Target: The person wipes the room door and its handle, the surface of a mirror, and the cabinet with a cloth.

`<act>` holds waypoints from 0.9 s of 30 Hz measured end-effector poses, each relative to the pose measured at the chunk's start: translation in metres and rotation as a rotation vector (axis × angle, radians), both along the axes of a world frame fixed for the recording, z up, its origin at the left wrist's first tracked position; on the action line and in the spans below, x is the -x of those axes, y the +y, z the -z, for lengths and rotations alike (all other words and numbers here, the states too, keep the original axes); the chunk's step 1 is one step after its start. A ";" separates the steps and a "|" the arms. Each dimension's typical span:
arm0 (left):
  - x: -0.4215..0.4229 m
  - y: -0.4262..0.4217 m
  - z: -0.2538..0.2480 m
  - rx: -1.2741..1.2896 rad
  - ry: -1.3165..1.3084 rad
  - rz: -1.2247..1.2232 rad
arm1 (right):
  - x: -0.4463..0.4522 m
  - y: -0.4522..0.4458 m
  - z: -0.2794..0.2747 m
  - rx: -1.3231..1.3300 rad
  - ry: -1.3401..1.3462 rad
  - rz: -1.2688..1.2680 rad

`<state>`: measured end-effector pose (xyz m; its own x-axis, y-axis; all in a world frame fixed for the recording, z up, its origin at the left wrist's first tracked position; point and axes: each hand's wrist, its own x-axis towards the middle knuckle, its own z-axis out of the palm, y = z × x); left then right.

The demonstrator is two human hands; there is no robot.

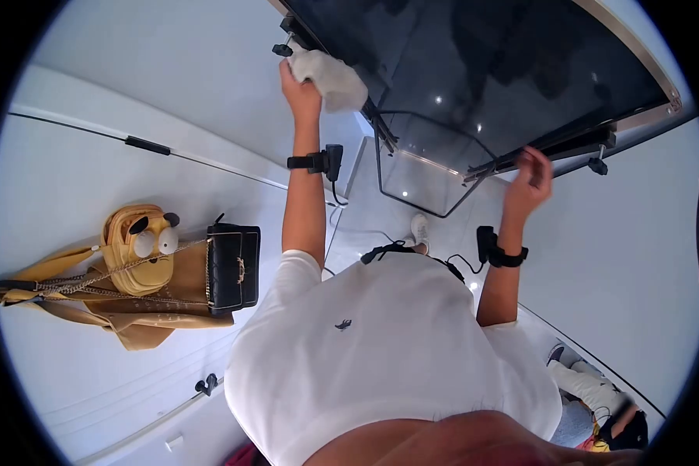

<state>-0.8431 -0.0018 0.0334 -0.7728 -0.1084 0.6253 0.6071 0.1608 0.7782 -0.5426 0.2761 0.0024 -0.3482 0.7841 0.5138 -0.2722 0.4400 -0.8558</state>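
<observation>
Left hand (301,89), upper left of the frame: closed on a white cloth (334,80), held at the left edge of the dark glossy panel (512,66), next to a black knob (283,50). Right hand (528,186), right of centre: fingers partly curled by the panel's lower edge; contact or grip cannot be told. Step in hand, as judged: wiping along the panel's edge. A further pass would likely call for cloth pressed flat, clear of the knob.
</observation>
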 end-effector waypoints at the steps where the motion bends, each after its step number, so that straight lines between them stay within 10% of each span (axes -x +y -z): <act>1: 0.002 0.007 0.001 0.102 -0.027 -0.049 | -0.011 0.019 0.008 -0.025 0.026 0.077; 19: 0.015 0.028 0.188 0.558 -0.400 -0.231 | 0.007 0.068 -0.052 -0.162 -0.091 0.324; 27: 0.020 0.034 0.160 0.442 -0.233 -0.334 | -0.014 0.084 -0.034 -0.207 -0.139 0.318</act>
